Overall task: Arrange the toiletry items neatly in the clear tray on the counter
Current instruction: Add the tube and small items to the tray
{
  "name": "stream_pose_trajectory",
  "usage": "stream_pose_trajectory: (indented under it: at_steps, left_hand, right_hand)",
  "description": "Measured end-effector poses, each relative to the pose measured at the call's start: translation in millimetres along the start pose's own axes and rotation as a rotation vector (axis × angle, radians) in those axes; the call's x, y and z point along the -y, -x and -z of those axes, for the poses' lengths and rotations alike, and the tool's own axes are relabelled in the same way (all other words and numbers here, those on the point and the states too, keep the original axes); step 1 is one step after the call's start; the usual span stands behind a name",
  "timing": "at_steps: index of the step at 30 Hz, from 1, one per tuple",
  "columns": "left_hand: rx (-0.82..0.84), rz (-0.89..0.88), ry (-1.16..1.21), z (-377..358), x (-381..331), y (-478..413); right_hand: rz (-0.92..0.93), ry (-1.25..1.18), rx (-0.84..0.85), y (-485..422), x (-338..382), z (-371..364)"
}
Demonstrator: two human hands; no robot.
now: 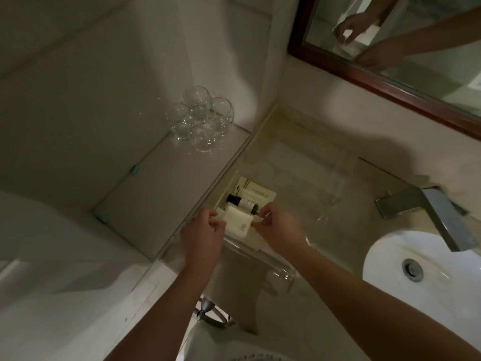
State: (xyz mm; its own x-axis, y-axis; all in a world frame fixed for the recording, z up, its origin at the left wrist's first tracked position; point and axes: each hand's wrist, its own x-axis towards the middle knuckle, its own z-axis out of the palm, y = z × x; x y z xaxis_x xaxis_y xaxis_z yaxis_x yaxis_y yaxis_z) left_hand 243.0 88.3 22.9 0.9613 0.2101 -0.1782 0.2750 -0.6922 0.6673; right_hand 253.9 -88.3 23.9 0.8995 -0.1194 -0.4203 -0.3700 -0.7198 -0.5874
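White packet (238, 222) pinched at both ends: left hand (205, 230) grips its left edge, right hand (278, 227) its right, fingers curled on it. It sits over the near end of the clear tray (282, 272); touching the floor or just above, can't tell. Risk: set down unsquared, it likely lands skewed or overlaps the dark-capped bottle (240, 201) lying just behind. A nudge could roll that bottle into the cream boxes (257, 191) at the far end. Tray walls are near invisible in this dim light, easy to clip. Around: cluster of glasses (200, 118) on the shelf (156, 183) to the left, faucet (426, 212) and basin (390, 277) to the right, well apart. Nothing looks to block the hands.
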Motion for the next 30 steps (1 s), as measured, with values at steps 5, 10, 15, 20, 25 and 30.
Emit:
stream_pose_trajectory:
  at_steps: [5,10,15,20,25,30]
  left_hand:
    - [-0.058,-0.115,-0.248,-4.4,5.8,-10.9]
    - [-0.059,-0.27,-0.366,-11.5,11.6,-11.5]
    - [-0.013,-0.404,-0.442,-11.4,15.1,-14.6]
    - [-0.012,-0.421,-0.426,-7.9,12.9,-18.5]
    - [-0.002,-0.477,-0.409,-11.3,2.5,-10.2]
    - [0.054,-0.453,-0.476,-18.1,1.9,-1.7]
  right_hand:
    - [-0.04,0.051,-0.039,-3.9,8.5,-8.8]
    - [-0.026,0.187,-0.031,-3.0,13.0,-12.1]
    - [-0.018,0.235,-0.078,-0.3,15.3,-17.2]
    - [0.018,0.223,-0.177,8.8,8.7,-10.8]
    - [-0.022,0.169,-0.197,32.8,-12.3,5.0]
    - [-0.016,0.114,-0.172,52.9,-28.7,11.6]
